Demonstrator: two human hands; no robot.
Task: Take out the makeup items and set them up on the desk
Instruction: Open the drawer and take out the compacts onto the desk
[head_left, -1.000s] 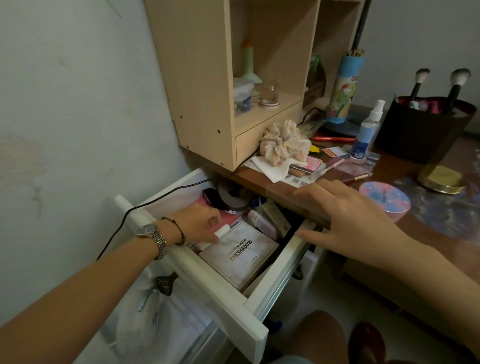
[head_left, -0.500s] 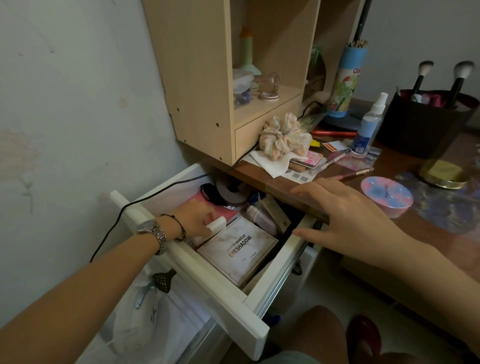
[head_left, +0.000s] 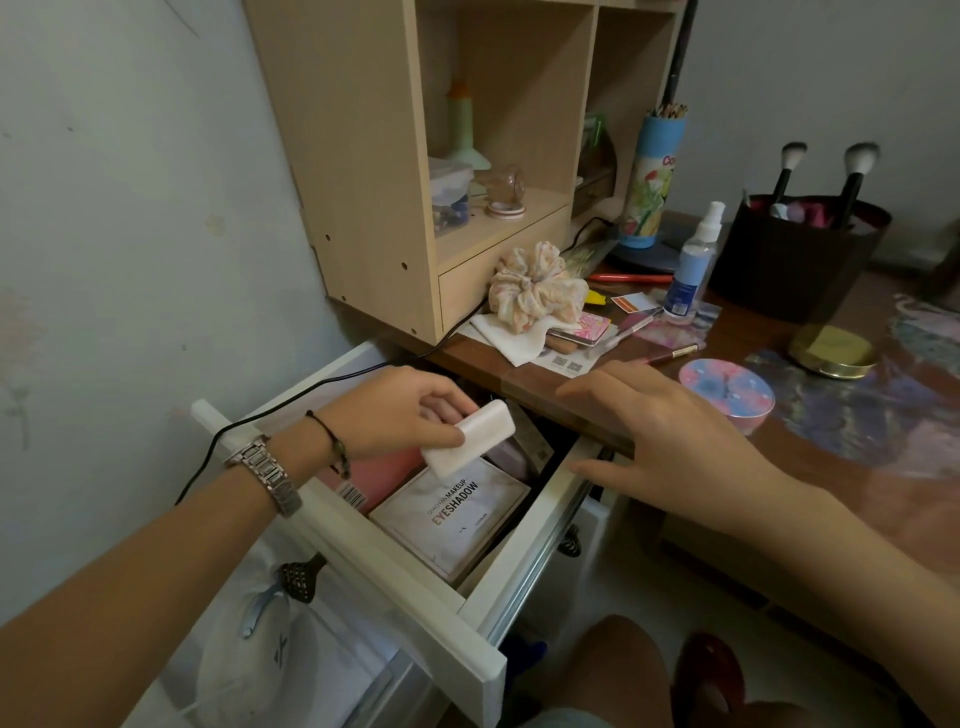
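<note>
My left hand (head_left: 395, 410) pinches a small white rectangular case (head_left: 467, 439) and holds it just above the open white drawer (head_left: 415, 587). Under it in the drawer lie an eyeshadow palette (head_left: 449, 512) with a marbled lid and a pink flat box (head_left: 379, 475). My right hand (head_left: 660, 441) is spread, fingers straight, resting on the brown desk's front edge (head_left: 524, 387) and the drawer's right side. It holds nothing. Deeper drawer contents are hidden by my left hand and the desk top.
A wooden shelf unit (head_left: 363, 171) stands on the desk at the back left. On the desk are a scrunchie (head_left: 535, 291), a spray bottle (head_left: 691, 265), a round pink-blue compact (head_left: 727, 397), a gold tin (head_left: 831, 351) and a dark brush holder (head_left: 795, 254). A black cable (head_left: 291, 400) crosses the drawer's rear corner.
My left hand has lifted the white case out of the drawer and turned it upward. My right hand stays on the desk edge.
</note>
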